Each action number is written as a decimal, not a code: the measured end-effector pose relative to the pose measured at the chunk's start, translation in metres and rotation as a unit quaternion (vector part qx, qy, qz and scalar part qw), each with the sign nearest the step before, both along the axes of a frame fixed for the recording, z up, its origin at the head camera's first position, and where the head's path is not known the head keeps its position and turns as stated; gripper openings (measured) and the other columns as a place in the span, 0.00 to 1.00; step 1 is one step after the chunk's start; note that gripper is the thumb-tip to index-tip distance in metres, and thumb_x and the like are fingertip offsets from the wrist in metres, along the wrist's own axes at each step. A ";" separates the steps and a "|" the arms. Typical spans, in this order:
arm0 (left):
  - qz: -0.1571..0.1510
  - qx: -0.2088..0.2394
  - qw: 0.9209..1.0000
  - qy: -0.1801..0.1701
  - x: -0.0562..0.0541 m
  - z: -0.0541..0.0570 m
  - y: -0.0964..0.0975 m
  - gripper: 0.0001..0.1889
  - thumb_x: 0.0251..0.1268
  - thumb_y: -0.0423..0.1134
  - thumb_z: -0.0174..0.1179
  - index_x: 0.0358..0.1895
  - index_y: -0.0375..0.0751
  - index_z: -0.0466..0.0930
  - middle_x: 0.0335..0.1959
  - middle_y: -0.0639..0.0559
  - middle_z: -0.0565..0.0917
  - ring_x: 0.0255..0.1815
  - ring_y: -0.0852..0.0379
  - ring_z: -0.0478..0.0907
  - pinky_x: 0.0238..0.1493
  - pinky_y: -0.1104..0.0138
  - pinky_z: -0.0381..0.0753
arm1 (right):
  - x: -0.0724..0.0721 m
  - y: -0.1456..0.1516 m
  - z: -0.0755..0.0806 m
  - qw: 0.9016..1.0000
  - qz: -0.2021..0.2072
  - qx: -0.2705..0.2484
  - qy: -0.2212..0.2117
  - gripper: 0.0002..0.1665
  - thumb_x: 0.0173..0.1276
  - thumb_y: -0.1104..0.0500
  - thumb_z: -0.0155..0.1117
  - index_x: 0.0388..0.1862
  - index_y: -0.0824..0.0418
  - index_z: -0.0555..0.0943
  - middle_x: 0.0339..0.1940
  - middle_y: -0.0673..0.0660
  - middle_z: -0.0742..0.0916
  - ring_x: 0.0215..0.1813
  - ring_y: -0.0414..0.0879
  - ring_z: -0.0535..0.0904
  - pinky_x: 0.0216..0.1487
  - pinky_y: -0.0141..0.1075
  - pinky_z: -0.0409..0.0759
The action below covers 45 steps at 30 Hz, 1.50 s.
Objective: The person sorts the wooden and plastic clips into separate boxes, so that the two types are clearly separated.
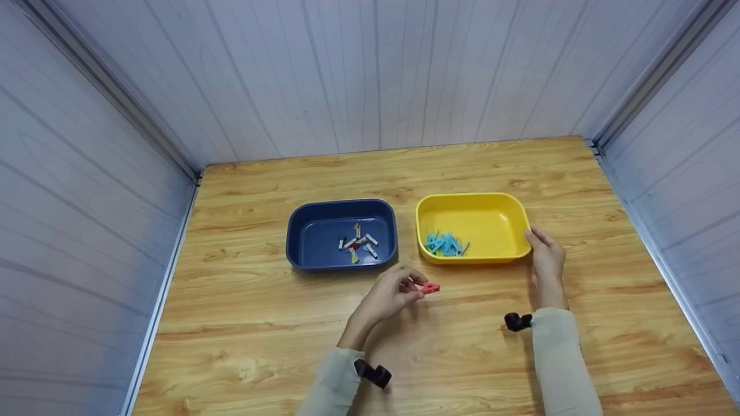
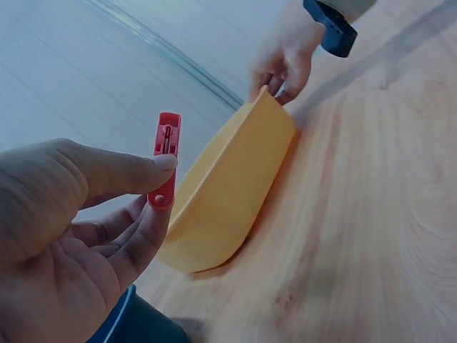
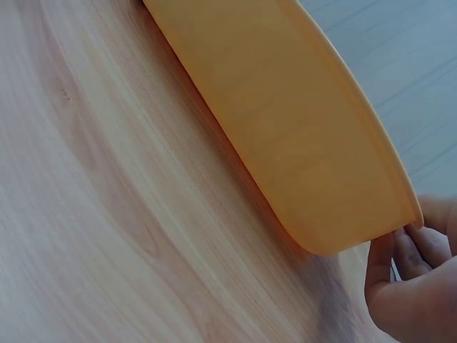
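Observation:
My left hand [image 1: 395,293] pinches a red clothespin [image 1: 429,288] between thumb and fingertips, above the table in front of the gap between two plastic bins. In the left wrist view the clothespin [image 2: 165,161] stands nearly upright, its metal spring showing. At the right side, my right hand [image 1: 547,261] grips the rim of the yellow bin [image 1: 471,259], thumb over the edge and fingers under it in the right wrist view. Blue clothespins [image 1: 445,244] lie heaped in that bin's near left corner.
Left of the yellow bin stands a dark blue bin [image 1: 293,245], holding several small whitish clips [image 1: 351,242] with coloured bits. Both bins rest on a wood-grain table [image 1: 248,323]. Pale panel walls [image 1: 347,75] enclose the back and both sides.

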<state>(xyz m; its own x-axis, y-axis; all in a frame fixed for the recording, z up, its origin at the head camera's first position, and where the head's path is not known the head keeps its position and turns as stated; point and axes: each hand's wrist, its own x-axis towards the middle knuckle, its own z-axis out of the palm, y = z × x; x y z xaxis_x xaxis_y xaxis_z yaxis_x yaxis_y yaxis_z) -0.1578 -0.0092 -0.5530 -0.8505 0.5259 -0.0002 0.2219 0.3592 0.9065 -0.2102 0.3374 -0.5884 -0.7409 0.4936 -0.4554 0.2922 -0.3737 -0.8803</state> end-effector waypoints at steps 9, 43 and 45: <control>0.018 -0.010 1.000 -0.017 -0.013 0.008 0.007 0.11 0.58 0.35 0.66 0.44 0.42 0.82 0.41 0.49 0.79 0.37 0.61 0.78 0.41 0.72 0.79 | -0.002 0.000 -0.002 1.000 -0.006 -0.008 -0.001 0.29 0.67 0.59 0.63 0.66 0.58 0.72 0.72 0.51 0.70 0.73 0.39 0.62 0.68 0.28 0.64; 0.042 0.057 0.994 -0.078 -0.033 0.015 0.026 0.13 0.59 0.37 0.66 0.47 0.43 0.81 0.47 0.50 0.79 0.47 0.58 0.79 0.52 0.69 0.80 | -0.002 -0.001 -0.004 1.000 -0.010 -0.009 0.007 0.29 0.66 0.59 0.63 0.67 0.59 0.71 0.71 0.53 0.71 0.72 0.41 0.64 0.68 0.29 0.65; 0.046 0.062 0.994 -0.083 -0.034 0.014 0.027 0.13 0.59 0.37 0.66 0.48 0.42 0.81 0.47 0.50 0.79 0.47 0.58 0.79 0.51 0.69 0.80 | -0.001 0.000 -0.004 1.000 -0.006 0.001 0.002 0.29 0.67 0.58 0.63 0.67 0.59 0.71 0.71 0.53 0.71 0.72 0.40 0.63 0.68 0.28 0.64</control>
<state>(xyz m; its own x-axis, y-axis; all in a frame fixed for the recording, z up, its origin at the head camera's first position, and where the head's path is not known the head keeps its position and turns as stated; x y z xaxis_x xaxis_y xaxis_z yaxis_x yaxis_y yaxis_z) -0.1916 0.0179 -0.5386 -0.8883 0.4514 -0.0844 0.0371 0.2538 0.9666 -0.2112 0.3371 -0.5926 -0.7369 0.5031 -0.4515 0.2850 -0.3744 -0.8824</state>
